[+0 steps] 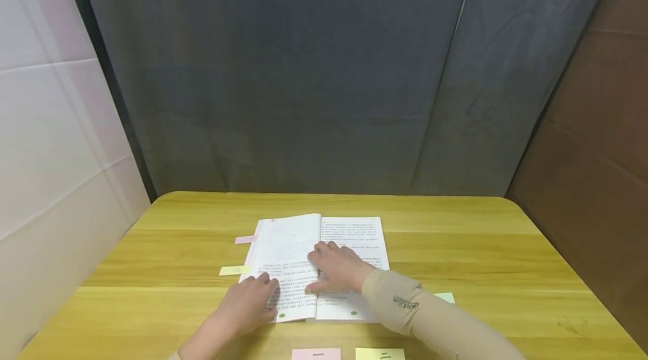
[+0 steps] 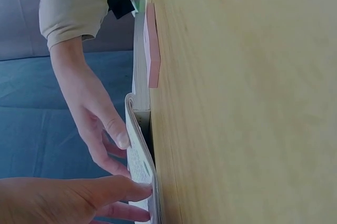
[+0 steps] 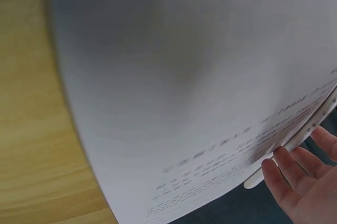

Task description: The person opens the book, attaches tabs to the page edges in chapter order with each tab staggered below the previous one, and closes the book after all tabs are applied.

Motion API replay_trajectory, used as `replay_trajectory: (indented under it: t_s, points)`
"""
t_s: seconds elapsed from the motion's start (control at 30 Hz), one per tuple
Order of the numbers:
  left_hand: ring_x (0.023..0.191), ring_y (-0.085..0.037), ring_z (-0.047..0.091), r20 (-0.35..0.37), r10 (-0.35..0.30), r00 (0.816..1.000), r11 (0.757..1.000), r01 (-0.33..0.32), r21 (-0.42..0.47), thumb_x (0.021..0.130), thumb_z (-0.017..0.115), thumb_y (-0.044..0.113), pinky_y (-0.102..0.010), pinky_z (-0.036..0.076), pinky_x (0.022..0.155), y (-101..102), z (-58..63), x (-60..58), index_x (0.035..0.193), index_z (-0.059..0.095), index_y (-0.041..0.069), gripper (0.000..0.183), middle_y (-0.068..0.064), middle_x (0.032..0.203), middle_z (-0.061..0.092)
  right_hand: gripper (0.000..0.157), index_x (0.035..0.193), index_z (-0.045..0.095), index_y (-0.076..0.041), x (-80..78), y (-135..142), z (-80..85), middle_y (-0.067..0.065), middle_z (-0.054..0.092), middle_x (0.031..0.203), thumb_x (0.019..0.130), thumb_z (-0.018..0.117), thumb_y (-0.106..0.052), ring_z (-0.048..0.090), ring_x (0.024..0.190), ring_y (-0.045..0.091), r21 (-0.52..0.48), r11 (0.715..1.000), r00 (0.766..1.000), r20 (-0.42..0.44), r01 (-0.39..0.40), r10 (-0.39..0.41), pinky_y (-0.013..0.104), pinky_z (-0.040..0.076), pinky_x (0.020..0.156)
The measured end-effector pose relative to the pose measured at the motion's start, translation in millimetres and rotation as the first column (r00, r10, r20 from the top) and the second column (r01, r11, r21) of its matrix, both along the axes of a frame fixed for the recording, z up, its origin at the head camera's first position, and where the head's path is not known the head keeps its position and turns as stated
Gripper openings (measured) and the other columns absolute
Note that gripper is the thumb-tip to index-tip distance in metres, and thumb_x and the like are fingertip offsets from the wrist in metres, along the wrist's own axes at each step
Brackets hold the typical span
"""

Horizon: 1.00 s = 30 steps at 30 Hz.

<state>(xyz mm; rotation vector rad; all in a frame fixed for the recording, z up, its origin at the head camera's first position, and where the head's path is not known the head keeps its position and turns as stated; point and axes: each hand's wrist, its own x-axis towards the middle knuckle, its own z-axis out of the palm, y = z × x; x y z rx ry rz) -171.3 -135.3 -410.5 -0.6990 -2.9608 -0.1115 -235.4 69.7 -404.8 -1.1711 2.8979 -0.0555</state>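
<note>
A book (image 1: 288,242) lies open on the wooden table, printed text on both pages. My left hand (image 1: 248,301) rests at the lower left of the left page; in the left wrist view its thumb (image 2: 124,187) touches the page edge. Fairly straight fingers of my right hand (image 1: 339,267) press on the book near the gutter, from the right page side. In the left wrist view, the left pages bow up along the fold. A pink tab (image 1: 245,239) and a yellow tab (image 1: 233,270) stick out from the book's left edge.
Pink sticky notes (image 1: 316,354) and yellow sticky notes (image 1: 379,354), both with dark marks, lie at the table's near edge. A green note (image 1: 445,297) is partly hidden behind the right sleeve (image 1: 435,315). A dark grey curtain (image 1: 283,79) hangs behind the table.
</note>
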Motion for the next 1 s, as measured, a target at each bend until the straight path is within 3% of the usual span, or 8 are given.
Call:
replay_trajectory:
  t_s: [0.23, 0.43, 0.7, 1.0]
  points:
    - [0.057, -0.017, 0.043, 0.018, -0.011, 1.0, 1.0, 0.011, 0.006, 0.066, 0.068, 0.023, -0.031, 0.037, 0.044, 1, 0.3, 0.5, 0.086, 0.058, 0.004, 0.029, 0.001, 0.069, 0.041, 0.066, 0.117, 0.051, -0.014, 2.0, 0, -0.6, 0.001, 0.046, 0.11, 0.073, 0.05, -0.064, 0.046, 0.093, 0.015, 0.017, 1.0, 1.0, 0.008, 0.004, -0.004, 0.032, 0.044, 0.074]
    - [0.057, -0.017, 0.043, 0.002, -0.018, 1.0, 1.0, 0.018, 0.005, 0.065, 0.069, 0.023, -0.032, 0.037, 0.045, 1, 0.5, -0.1, 0.085, 0.057, 0.005, 0.029, 0.001, 0.068, 0.041, 0.07, 0.116, 0.051, -0.016, 14.9, 2, -0.8, -0.001, 0.046, 0.107, 0.069, 0.051, -0.068, 0.045, 0.089, 0.012, 0.013, 0.999, 0.999, 0.009, -0.044, 0.044, 0.028, 0.044, 0.067]
    - [0.058, -0.018, 0.044, 0.006, -0.018, 1.0, 1.0, 0.018, -0.004, 0.066, 0.07, 0.024, -0.033, 0.039, 0.046, 1, 1.1, 0.7, 0.086, 0.057, 0.005, 0.03, 0.001, 0.069, 0.041, 0.069, 0.12, 0.049, -0.018, 34.5, 5, -4.2, -0.002, 0.045, 0.111, 0.071, 0.05, -0.066, 0.043, 0.092, 0.011, -0.008, 0.996, 0.996, 0.004, -0.093, 0.093, 0.024, 0.043, 0.064]
    - [0.059, -0.019, 0.046, 0.011, -0.014, 1.0, 1.0, 0.014, -0.011, 0.066, 0.07, 0.023, -0.034, 0.04, 0.048, 0, 3.8, 0.1, 0.088, 0.057, 0.003, 0.032, -0.001, 0.071, 0.044, 0.065, 0.12, 0.048, -0.018, 37.9, 4, -5.7, -0.003, 0.043, 0.11, 0.073, 0.05, -0.063, 0.042, 0.091, 0.011, -0.023, 0.995, 0.995, -0.03, -0.099, 0.099, 0.022, 0.041, 0.063]
